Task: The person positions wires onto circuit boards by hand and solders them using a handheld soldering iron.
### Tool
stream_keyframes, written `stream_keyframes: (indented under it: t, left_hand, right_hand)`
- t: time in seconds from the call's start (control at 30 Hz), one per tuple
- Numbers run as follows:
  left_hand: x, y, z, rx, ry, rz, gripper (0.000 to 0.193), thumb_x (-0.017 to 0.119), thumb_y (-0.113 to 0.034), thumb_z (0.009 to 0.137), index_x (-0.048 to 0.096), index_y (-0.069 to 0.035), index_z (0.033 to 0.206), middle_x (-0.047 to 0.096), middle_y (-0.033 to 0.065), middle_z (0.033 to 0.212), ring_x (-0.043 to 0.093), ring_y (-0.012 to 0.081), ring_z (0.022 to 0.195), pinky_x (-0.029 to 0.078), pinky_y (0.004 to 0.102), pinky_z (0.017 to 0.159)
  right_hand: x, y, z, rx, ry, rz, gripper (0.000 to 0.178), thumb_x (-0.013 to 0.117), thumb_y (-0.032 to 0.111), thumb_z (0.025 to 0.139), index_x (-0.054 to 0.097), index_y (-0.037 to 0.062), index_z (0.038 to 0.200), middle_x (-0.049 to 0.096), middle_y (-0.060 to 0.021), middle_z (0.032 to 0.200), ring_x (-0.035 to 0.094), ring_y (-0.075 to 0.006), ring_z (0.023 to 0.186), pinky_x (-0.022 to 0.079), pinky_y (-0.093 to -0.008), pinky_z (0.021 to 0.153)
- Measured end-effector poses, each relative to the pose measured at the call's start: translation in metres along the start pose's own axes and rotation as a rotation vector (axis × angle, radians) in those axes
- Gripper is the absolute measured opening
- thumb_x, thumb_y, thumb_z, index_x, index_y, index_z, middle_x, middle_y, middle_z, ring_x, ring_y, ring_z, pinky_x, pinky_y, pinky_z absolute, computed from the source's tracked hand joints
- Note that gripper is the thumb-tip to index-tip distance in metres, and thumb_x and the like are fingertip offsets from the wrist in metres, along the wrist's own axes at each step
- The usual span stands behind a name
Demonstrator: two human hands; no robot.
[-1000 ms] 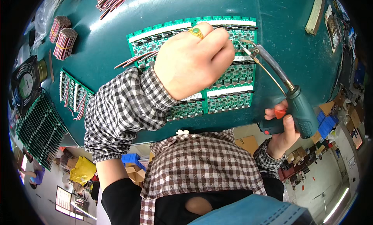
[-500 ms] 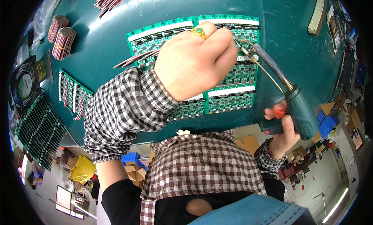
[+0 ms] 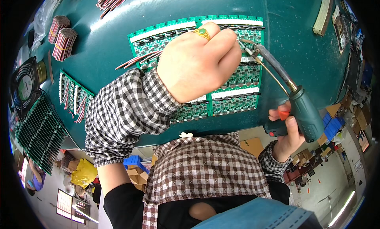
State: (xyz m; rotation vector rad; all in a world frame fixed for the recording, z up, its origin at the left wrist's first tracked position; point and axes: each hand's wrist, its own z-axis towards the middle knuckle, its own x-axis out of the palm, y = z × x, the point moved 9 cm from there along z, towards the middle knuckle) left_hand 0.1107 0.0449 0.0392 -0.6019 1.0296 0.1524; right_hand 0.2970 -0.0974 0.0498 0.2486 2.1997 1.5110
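My left hand (image 3: 198, 65), a ring on one finger, is closed over the green circuit boards (image 3: 236, 104). A few red, black and white wires (image 3: 132, 62) stick out from under it on the left; its fingertips are hidden. My right hand (image 3: 292, 136) grips the dark green handle of a soldering gun (image 3: 306, 114), fingers around the red trigger. The gun's bent metal tube and thin solder guide reach up and left. Its tip meets the boards right beside my left fingers; the exact contact is hidden.
Wire bundles (image 3: 65, 43) stand at the far left, with loose wires (image 3: 113, 1) at the back. Smaller boards with wires (image 3: 75, 92), a fan (image 3: 24, 86) and a stack of boards (image 3: 41, 128) are at the left. A wooden strip (image 3: 323, 15) lies at the back right.
My hands and the soldering gun have hardly moved; the gun has shifted very slightly left. In the background at lower left, a person has moved.
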Motion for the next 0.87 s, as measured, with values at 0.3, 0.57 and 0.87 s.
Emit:
stream_keyframes:
  t: [0.3, 0.57, 0.87]
  left_hand:
    - [-0.007, -0.006, -0.008, 0.047, -0.043, -0.023, 0.038, 0.065, -0.004, 0.063, 0.067, 0.004, 0.1, 0.059, 0.0097, 0.092, 0.06, 0.022, 0.076, 0.053, 0.0307, 0.061]
    - [-0.017, -0.02, 0.0, 0.163, -0.108, -0.02, 0.04, 0.062, -0.007, 0.065, 0.066, 0.005, 0.103, 0.059, 0.0098, 0.094, 0.061, 0.0208, 0.079, 0.053, 0.0289, 0.061]
    - [-0.008, -0.007, -0.009, 0.125, -0.163, 0.007, 0.037, 0.065, -0.006, 0.07, 0.067, -0.002, 0.107, 0.061, 0.0091, 0.091, 0.063, 0.0224, 0.081, 0.055, 0.0296, 0.069]
  right_hand:
    - [-0.005, -0.001, -0.004, -0.054, -0.042, 0.052, 0.04, 0.06, 0.022, 0.09, 0.056, -0.0101, 0.114, 0.064, -0.0177, 0.097, 0.069, -0.0257, 0.07, 0.059, -0.0332, 0.059]
    - [-0.018, -0.012, 0.017, -0.024, -0.106, 0.388, 0.041, 0.062, 0.027, 0.092, 0.056, -0.008, 0.113, 0.064, -0.016, 0.093, 0.069, -0.0271, 0.069, 0.06, -0.0328, 0.057]
    - [-0.017, -0.074, 0.045, 0.103, -0.048, 0.852, 0.048, 0.06, 0.039, 0.093, 0.054, 0.0009, 0.121, 0.064, -0.0119, 0.095, 0.071, -0.0273, 0.074, 0.058, -0.0315, 0.05]
